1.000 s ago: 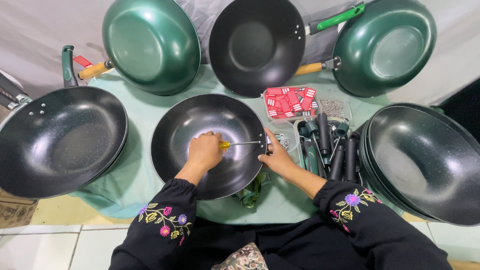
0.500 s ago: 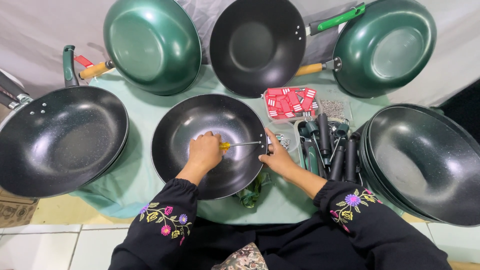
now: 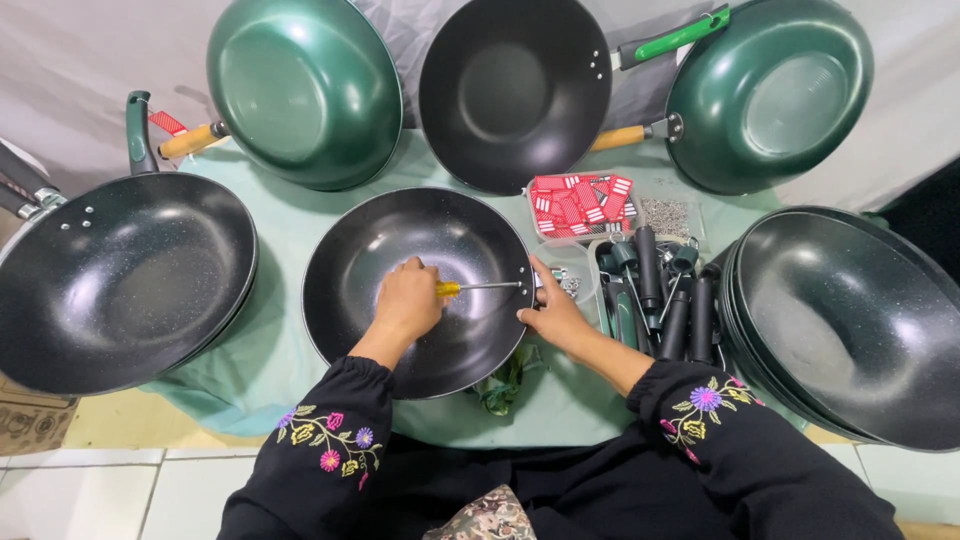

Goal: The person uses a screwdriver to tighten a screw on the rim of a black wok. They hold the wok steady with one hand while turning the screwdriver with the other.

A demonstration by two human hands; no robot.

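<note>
Left hand fingers wrap a yellow-handled screwdriver inside the black speckled wok. Right hand pinches the wok's rim; screw hidden, tip hard to see.

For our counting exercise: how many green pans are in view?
2: one green pan propped at the back left, one green pan at the back right. The stacks at the sides may hide more.

Table under pale green cloth, black woks, green pans, handles tray, red packets
</note>
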